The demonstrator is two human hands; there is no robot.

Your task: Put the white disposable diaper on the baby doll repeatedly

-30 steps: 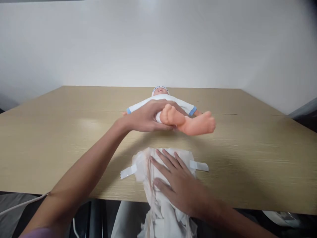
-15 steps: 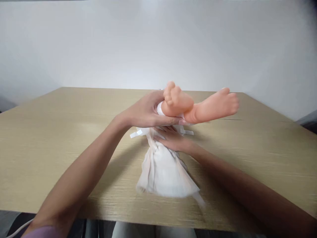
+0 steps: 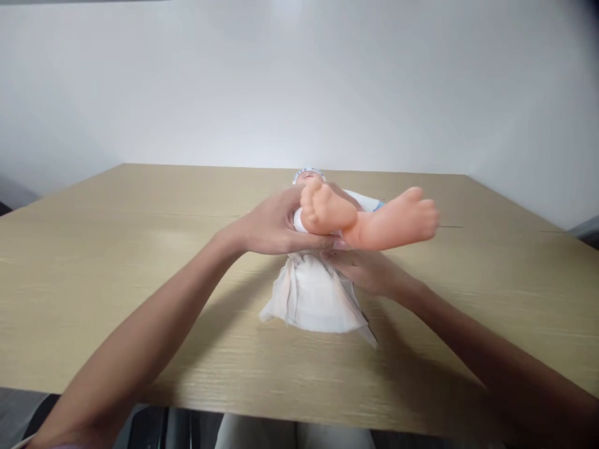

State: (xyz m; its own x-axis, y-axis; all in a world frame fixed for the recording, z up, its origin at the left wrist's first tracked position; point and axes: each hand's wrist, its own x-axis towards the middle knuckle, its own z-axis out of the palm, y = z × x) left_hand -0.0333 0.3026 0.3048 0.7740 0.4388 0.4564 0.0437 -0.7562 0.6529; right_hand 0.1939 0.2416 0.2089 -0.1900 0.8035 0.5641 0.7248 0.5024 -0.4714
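Observation:
A baby doll lies on its back, its bare feet (image 3: 390,219) raised towards me and crossed at the ankles. My left hand (image 3: 276,226) is closed around the doll's lower legs, where a bit of white clothing (image 3: 300,220) shows. Under the raised legs a white diaper (image 3: 318,296) is spread on the table, its near end flaring towards me. My right hand (image 3: 365,269) is at the right side of the diaper, fingers closed at its gathered part; the fingertips are partly hidden beneath the legs and my left hand.
Beyond my hands the doll's head shows in a patterned white cap (image 3: 309,171). A white sleeve with a blue end (image 3: 369,201) sticks out to the right. The wooden table (image 3: 116,262) reaches back to a pale wall, and its front edge is near my lap.
The diaper has slid away from me under the doll. My right hand has shifted right, off the diaper's middle. The doll's feet are slightly lower, and its capped head has come into view.

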